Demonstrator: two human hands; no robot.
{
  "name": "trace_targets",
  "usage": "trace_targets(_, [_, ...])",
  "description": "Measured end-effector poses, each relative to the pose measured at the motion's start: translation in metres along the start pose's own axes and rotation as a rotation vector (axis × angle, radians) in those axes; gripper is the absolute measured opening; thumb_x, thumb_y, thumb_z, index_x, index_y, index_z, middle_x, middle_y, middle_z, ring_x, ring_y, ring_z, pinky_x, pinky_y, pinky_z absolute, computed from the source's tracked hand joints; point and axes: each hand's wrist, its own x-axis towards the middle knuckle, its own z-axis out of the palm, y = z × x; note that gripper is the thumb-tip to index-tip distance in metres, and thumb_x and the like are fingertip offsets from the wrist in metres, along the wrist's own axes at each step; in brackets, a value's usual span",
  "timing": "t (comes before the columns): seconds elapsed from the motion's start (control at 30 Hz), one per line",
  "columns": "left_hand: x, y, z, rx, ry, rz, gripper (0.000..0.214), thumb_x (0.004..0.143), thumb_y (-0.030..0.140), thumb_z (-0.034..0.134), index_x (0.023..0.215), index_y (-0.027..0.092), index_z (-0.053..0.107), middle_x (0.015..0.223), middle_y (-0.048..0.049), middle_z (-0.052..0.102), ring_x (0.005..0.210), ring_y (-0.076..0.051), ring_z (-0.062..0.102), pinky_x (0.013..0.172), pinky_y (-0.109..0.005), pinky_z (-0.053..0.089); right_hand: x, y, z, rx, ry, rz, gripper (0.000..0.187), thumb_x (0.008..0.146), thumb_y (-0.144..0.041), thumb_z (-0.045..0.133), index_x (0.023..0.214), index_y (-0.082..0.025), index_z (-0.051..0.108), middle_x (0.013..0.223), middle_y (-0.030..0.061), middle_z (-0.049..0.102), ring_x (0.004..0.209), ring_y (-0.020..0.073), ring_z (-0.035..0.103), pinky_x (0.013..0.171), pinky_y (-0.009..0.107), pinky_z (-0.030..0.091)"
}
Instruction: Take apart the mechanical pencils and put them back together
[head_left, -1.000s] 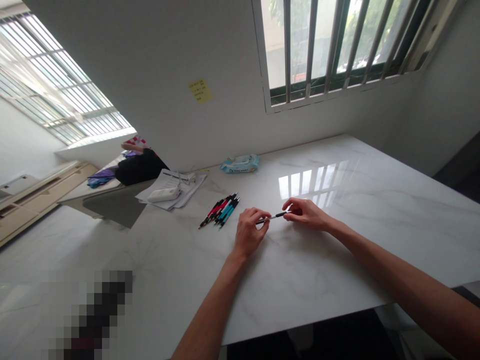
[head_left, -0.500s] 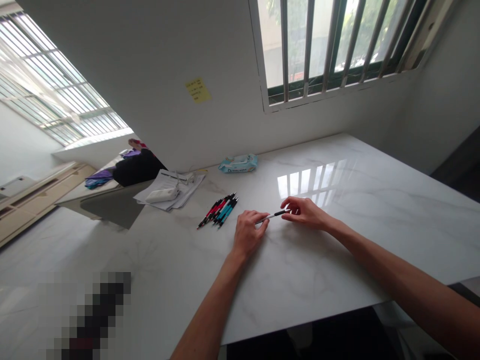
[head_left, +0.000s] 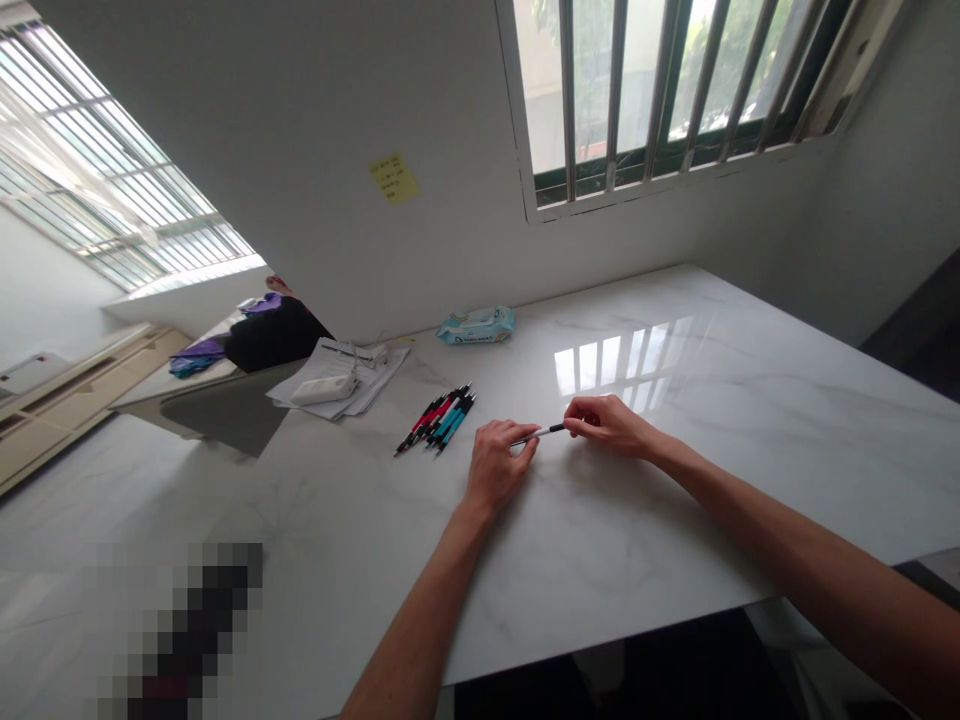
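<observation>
A white pen with black ends (head_left: 545, 432) spans the gap between my two hands, just above the marbled tabletop (head_left: 600, 560). My left hand (head_left: 501, 455) pinches its left part between thumb and fingers. At the other end, my right hand (head_left: 600, 423) has its thumb and fingertips closed on the pen's black tip, which they cover. Left of my left hand lies a bunch of red, blue and black pens (head_left: 439, 418), side by side on the table.
A blue pack of wipes (head_left: 476, 326) lies by the wall. Papers (head_left: 382, 375) with a white power strip or similar block (head_left: 324, 390) on them lie further left. A yellow note (head_left: 394, 178) sticks to the wall. A barred window (head_left: 660, 100) is above the table.
The fingers of my right hand have closed over the right end of the pen, where they were looser before. My left hand and the bunch of pens stay put.
</observation>
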Motion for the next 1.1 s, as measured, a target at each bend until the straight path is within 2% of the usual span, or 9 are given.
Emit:
trace_targets(0.1, [0.0005,-0.0005,0.0005,0.001,0.002,0.0,0.019,0.094,0.025,0.066,0.107,0.029,0.079,0.097,-0.0022,0.078,0.097,-0.023,0.067,0.096,-0.042,0.044,0.0002,0.0018,0.001,-0.006,0.003,-0.009,0.017,0.089,-0.037,0.063,0.097,-0.022,0.068,0.078,0.0004,0.069,0.064,0.0141,0.054,0.059,0.028,0.039])
trace_targets(0.3, [0.0002,-0.001,0.0013,-0.03,0.002,-0.018,0.019,0.094,0.025,0.065,0.106,0.029,0.079,0.098,-0.0023,0.079,0.098,-0.024,0.068,0.097,-0.043,0.045,0.0006,0.002,0.001,-0.007,-0.005,-0.008,0.018,0.092,-0.039,0.061,0.094,-0.022,0.066,0.078,0.0007,0.069,0.065,0.0145,0.054,0.06,0.028,0.039])
trace_targets(0.4, [0.0,-0.0004,0.0012,-0.035,0.003,-0.019,0.019,0.094,0.025,0.066,0.106,0.03,0.079,0.097,-0.0019,0.079,0.097,-0.023,0.068,0.098,-0.043,0.044,0.0004,0.0015,0.0001,-0.031,-0.012,-0.002,0.02,0.094,-0.039,0.057,0.087,-0.022,0.066,0.074,0.0002,0.067,0.064,0.0144,0.054,0.059,0.028,0.038])
trace_targets(0.53, [0.0003,0.0,0.0004,-0.036,0.01,-0.017,0.019,0.094,0.025,0.066,0.106,0.029,0.08,0.096,-0.002,0.079,0.096,-0.023,0.068,0.096,-0.042,0.045,0.0006,0.0047,0.0008,-0.015,-0.001,-0.027,0.018,0.091,-0.039,0.062,0.097,-0.023,0.067,0.08,0.0009,0.068,0.068,0.0156,0.057,0.062,0.028,0.042])
trace_targets(0.63, [0.0005,-0.0005,0.0002,-0.032,0.009,-0.012,0.019,0.094,0.025,0.066,0.106,0.029,0.08,0.096,-0.002,0.079,0.096,-0.023,0.068,0.095,-0.041,0.046,0.001,0.0074,0.0016,-0.034,-0.005,-0.014,0.017,0.091,-0.038,0.061,0.091,-0.023,0.068,0.076,0.0005,0.066,0.067,0.0155,0.057,0.062,0.029,0.043])
trace_targets(0.77, [0.0004,-0.0012,0.0006,-0.025,0.005,-0.01,0.019,0.094,0.026,0.066,0.106,0.029,0.08,0.095,-0.0023,0.079,0.096,-0.023,0.068,0.096,-0.042,0.044,0.0014,0.0073,0.0013,0.017,0.024,-0.044,0.016,0.09,-0.038,0.063,0.096,-0.023,0.066,0.085,0.0012,0.069,0.071,0.0155,0.059,0.064,0.029,0.045])
trace_targets(0.9, [0.0005,0.0001,0.0004,-0.034,-0.008,-0.011,0.017,0.095,0.026,0.066,0.106,0.029,0.08,0.095,-0.0016,0.079,0.096,-0.023,0.068,0.096,-0.042,0.043,0.0022,0.0068,0.001,-0.016,0.01,-0.023,0.019,0.095,-0.038,0.057,0.086,-0.023,0.064,0.076,0.0002,0.067,0.067,0.0151,0.056,0.062,0.029,0.042])
trace_targets(0.97, [0.0004,0.0013,-0.0003,-0.038,-0.012,-0.016,0.017,0.094,0.026,0.067,0.105,0.028,0.08,0.094,-0.0012,0.079,0.096,-0.023,0.068,0.095,-0.041,0.043,0.0021,0.007,0.0013,-0.014,0.025,-0.016,0.018,0.094,-0.041,0.061,0.093,-0.023,0.064,0.077,-0.0002,0.068,0.066,0.0153,0.056,0.062,0.029,0.042])
trace_targets(1.1, [-0.0005,0.0043,-0.0026,-0.04,-0.009,-0.014,0.017,0.094,0.023,0.067,0.106,0.027,0.079,0.096,-0.0005,0.079,0.097,-0.022,0.068,0.096,-0.04,0.043,-0.0003,0.0064,0.0017,0.005,0.042,-0.069,0.019,0.09,-0.042,0.068,0.096,-0.025,0.063,0.084,0.0001,0.068,0.071,0.0158,0.056,0.064,0.029,0.043])
